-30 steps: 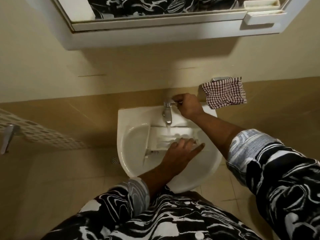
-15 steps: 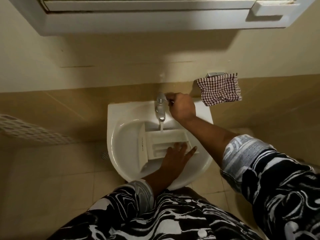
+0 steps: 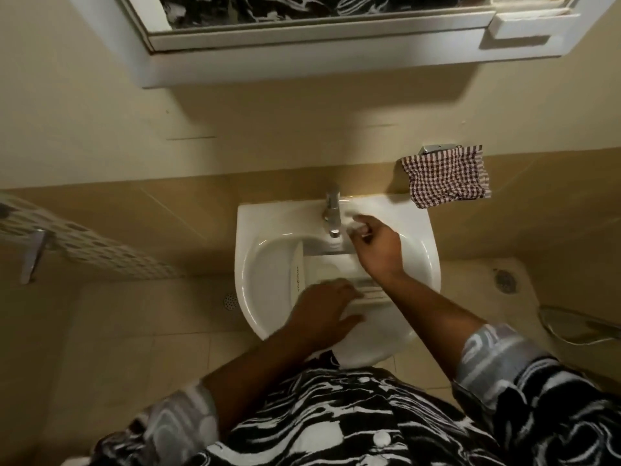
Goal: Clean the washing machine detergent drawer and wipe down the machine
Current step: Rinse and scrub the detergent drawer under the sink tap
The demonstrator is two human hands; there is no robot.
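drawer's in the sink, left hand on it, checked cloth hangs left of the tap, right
No: the cloth hangs right of the tap, per the head view. The drawer is in the sink, left hand on it.

White ceramic basin [image 3: 265, 230] on the beige tiled wall, chrome tap [image 3: 332, 213] at its back edge. Mirror cabinet [image 3: 302, 65] above. Red-white checked cloth [image 3: 447, 178] hangs from a metal holder [image 3: 435, 149], just by the basin's right rear corner. Left: perforated white shelf [image 3: 100, 250] on a metal bracket [image 3: 33, 257]. Floor drains left [image 3: 230, 301] and right [image 3: 504, 280]. Grey hose [image 3: 578, 327] far right.
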